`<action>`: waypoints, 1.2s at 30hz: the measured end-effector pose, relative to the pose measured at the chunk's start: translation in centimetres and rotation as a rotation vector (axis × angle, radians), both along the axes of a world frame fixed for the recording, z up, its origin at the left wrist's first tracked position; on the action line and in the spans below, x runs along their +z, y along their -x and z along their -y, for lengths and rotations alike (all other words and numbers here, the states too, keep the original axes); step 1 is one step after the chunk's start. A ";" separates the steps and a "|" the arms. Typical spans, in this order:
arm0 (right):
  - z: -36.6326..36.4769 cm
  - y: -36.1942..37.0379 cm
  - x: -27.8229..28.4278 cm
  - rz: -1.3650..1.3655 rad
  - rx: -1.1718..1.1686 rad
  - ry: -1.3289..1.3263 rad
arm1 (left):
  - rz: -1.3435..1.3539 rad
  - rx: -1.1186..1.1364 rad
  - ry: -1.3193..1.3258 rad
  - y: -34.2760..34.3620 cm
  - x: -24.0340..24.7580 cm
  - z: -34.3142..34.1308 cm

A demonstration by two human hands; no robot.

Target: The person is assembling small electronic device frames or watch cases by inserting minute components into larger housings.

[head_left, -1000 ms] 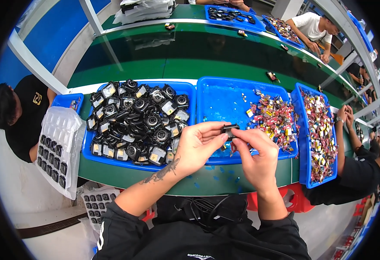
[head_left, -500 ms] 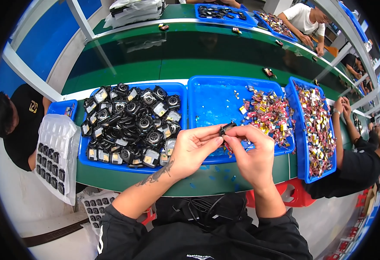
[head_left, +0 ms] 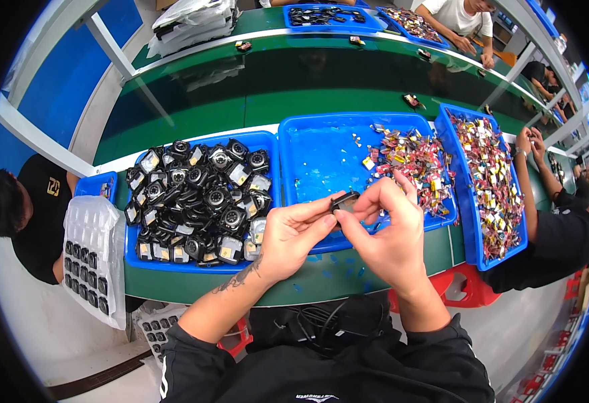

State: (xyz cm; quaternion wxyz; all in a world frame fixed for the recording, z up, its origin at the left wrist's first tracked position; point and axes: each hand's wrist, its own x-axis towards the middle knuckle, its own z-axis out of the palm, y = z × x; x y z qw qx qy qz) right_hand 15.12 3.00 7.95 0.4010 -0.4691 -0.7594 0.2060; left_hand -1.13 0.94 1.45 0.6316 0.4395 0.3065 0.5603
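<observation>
Between my two hands, above the front edge of the middle blue tray (head_left: 318, 158), is a small black watch case (head_left: 345, 200), tilted. My left hand (head_left: 287, 235) pinches it between thumb and fingertips. The thumb and index finger of my right hand (head_left: 395, 235) close on its right side, while the other fingers curl up and apart. Whether those fingertips also hold a small part is hidden. Small red, yellow and silver parts (head_left: 415, 164) are heaped in the tray's right half. Left of my hands, many black watch cases (head_left: 215, 195) fill another blue tray (head_left: 193, 267).
A narrow blue tray (head_left: 467, 208) of similar small parts stands at the right. A green conveyor (head_left: 261, 70) runs beyond the trays, with a few loose pieces on it. A clear plastic tray (head_left: 93, 228) holds watch cases at far left. Other people sit left, right and across.
My right fingers have lifted and spread a little, with thumb and index still at the watch case. The case has turned slightly. The whole view has shifted somewhat.
</observation>
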 end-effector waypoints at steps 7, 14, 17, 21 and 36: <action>-0.9 -0.1 -0.3 -0.096 0.026 0.000 | 0.047 0.037 -0.032 -0.1 0.1 0.1; -0.2 -2.2 -2.5 -0.612 0.150 0.407 | 0.096 0.180 0.005 -0.5 1.1 0.0; 0.4 -2.4 -2.9 -0.570 0.234 0.569 | 0.066 0.193 -0.090 -0.7 0.9 0.0; 0.3 -2.5 -2.7 -0.602 0.233 0.567 | -0.154 0.210 -0.287 -0.4 0.5 0.2; -2.6 -4.1 -1.8 -0.627 0.413 1.048 | -0.870 0.353 -0.727 -0.1 0.5 -0.3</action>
